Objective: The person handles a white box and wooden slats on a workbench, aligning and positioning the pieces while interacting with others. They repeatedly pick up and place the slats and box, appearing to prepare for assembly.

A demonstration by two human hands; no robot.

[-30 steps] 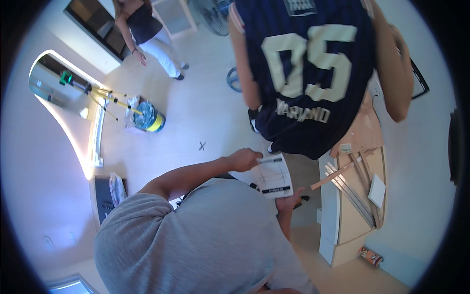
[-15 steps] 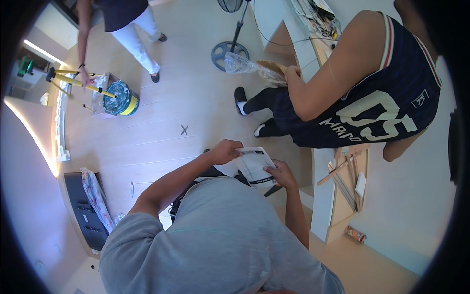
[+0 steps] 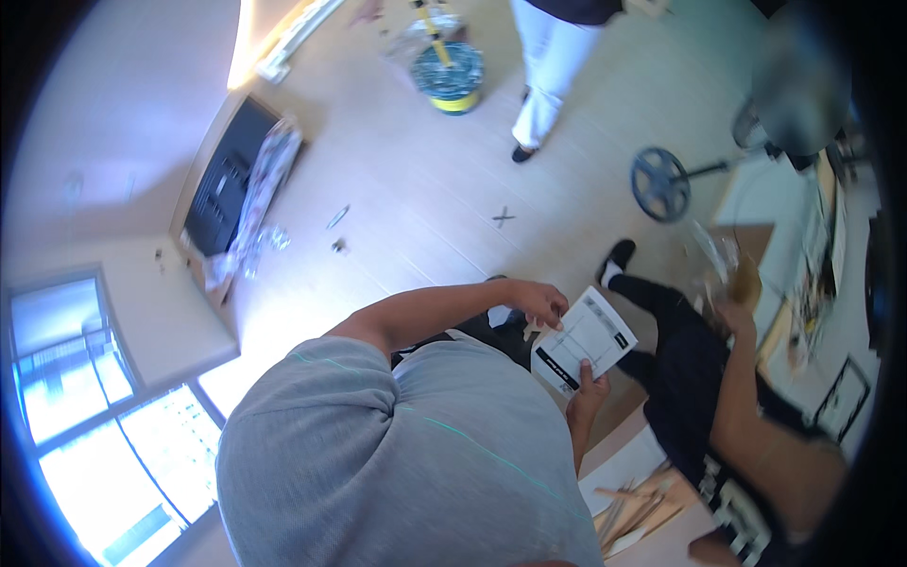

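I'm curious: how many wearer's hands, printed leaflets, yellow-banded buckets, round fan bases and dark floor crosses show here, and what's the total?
Wearer's hands: 2 (left hand, right hand)
Printed leaflet: 1
Yellow-banded bucket: 1
Round fan base: 1
Dark floor cross: 1
Total: 6

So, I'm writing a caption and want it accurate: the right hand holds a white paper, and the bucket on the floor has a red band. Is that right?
Not quite: the band on the bucket is yellow, not red, as the head view shows. The right hand does hold a white paper, and the bucket is on the floor.
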